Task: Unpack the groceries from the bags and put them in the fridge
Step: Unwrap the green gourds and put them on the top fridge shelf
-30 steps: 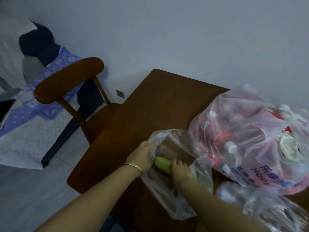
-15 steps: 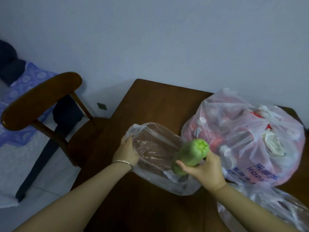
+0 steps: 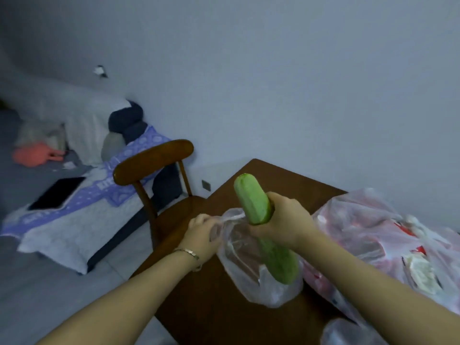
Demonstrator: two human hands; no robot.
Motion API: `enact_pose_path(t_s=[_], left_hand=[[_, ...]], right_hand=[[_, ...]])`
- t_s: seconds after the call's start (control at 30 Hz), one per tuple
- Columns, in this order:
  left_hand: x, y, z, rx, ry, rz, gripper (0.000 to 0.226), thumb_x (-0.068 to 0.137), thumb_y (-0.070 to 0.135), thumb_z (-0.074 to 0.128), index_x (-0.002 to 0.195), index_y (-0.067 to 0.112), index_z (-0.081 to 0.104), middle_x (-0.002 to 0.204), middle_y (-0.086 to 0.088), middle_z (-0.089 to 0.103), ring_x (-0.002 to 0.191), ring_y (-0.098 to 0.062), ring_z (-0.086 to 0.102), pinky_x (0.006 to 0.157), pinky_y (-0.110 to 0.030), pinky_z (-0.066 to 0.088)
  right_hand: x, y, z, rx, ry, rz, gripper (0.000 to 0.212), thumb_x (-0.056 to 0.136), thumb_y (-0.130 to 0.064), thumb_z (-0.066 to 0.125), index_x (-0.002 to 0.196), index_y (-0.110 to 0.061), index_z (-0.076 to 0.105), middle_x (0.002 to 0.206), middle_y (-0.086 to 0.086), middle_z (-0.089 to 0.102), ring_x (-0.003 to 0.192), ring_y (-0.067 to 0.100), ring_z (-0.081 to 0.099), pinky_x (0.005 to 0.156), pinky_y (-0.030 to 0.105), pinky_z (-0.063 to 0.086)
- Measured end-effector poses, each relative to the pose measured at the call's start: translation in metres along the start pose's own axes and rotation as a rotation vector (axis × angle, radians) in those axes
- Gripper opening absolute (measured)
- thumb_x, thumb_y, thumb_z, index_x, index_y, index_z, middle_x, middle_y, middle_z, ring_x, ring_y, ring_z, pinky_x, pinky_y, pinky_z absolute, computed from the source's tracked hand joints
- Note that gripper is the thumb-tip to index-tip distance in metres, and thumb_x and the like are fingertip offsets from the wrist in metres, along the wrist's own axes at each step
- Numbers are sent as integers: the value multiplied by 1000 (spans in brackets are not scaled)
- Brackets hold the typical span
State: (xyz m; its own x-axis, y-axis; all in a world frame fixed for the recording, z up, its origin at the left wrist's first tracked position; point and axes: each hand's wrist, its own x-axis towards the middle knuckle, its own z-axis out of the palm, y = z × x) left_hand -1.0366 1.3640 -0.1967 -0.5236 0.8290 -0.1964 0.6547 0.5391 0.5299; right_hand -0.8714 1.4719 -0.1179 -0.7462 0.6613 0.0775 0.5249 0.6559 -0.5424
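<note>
While the rim of the small clear plastic bag is pinched by the left hand, fingers curled tight on the crumpled edge, the long green gourd is gripped round its middle by the right hand, fingers wrapped fully round it. So the gourd is held up off the brown tabletop, tilted, rounded top end pointed up and away, lower end down by the clear bag's mouth. Whether that end is inside the plastic can't really be told, tbh. A thin bracelet is worn on the left wrist. Just right of the hands, a big red-and-white printed shopping bag is slumped on the tabletop, stuffed full. A wooden chair is tucked in at the left edge, and a bed with a dark tablet on it is seen beyond.
</note>
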Motion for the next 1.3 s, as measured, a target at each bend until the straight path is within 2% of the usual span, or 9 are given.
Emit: enact_pose_path(t_s=[0.1, 0.23, 0.33, 0.47, 0.57, 0.73, 0.9, 1.07, 1.3], left_hand=[[-49, 2, -10, -158, 147, -186, 14, 91, 16, 52, 80, 21, 58, 87, 0, 60, 81, -13, 57, 69, -23, 47], [-130, -9, -19, -247, 193, -392, 24, 91, 13, 50, 68, 17, 52, 73, -5, 54, 70, -16, 54, 69, -28, 48], [-209, -22, -28, -215, 260, -527, 27, 91, 14, 50, 64, 16, 49, 77, -8, 57, 74, -18, 54, 70, -26, 46], [-324, -40, -42, -184, 374, -723, 14, 91, 13, 50, 90, 9, 63, 93, -12, 68, 78, -19, 58, 75, -24, 48], [-421, -50, -43, -143, 493, -869, 13, 88, 14, 48, 88, 14, 61, 90, -9, 69, 76, -21, 60, 75, -25, 50], [-606, -50, -19, -65, 657, -1153, 22, 87, 16, 47, 98, 9, 65, 98, -9, 67, 95, -27, 64, 71, -25, 46], [-798, -21, 21, 42, 750, -1386, 20, 87, 19, 46, 98, 18, 63, 104, -5, 65, 92, -25, 61, 76, -30, 48], [-999, 32, 69, 125, 757, -1648, 24, 90, 25, 46, 109, 21, 60, 113, -3, 62, 104, -26, 59, 79, -32, 46], [-1207, 91, 96, 149, 773, -1945, 23, 90, 23, 45, 107, 21, 60, 117, -2, 61, 107, -24, 58, 85, -33, 48]], right_hand=[[-19, -24, -5, -132, -138, -207, 37, 71, -47, 72, 88, -30, 44, 74, -14, 52, 73, 12, 56, 53, 20, 37], [-47, -67, -2, -328, -259, -467, 47, 73, -48, 70, 107, -23, 48, 96, -3, 63, 87, 20, 63, 70, 31, 52], [-77, -109, 7, -425, -285, -697, 52, 75, -48, 68, 114, -21, 47, 103, 1, 63, 92, 24, 64, 65, 31, 45], [-137, -177, 24, -501, -263, -985, 51, 75, -46, 66, 115, -20, 47, 107, 4, 63, 97, 28, 63, 67, 30, 38], [-199, -231, 40, -498, -256, -1194, 49, 75, -43, 66, 113, -19, 46, 108, 5, 64, 100, 29, 62, 67, 31, 37], [-344, -317, 67, -447, -273, -1545, 48, 76, -41, 66, 112, -19, 45, 105, 5, 64, 98, 28, 62, 63, 29, 33], [-506, -381, 80, -334, -277, -1797, 46, 75, -42, 66, 110, -20, 45, 105, 2, 63, 99, 26, 62, 64, 29, 34], [-695, -434, 82, -207, -296, -1992, 48, 73, -41, 66, 111, -22, 44, 104, 1, 62, 98, 25, 61, 65, 29, 35], [-907, -510, 72, -79, -301, -2188, 54, 78, -46, 66, 121, -23, 42, 111, 3, 60, 102, 26, 60, 68, 31, 40]])
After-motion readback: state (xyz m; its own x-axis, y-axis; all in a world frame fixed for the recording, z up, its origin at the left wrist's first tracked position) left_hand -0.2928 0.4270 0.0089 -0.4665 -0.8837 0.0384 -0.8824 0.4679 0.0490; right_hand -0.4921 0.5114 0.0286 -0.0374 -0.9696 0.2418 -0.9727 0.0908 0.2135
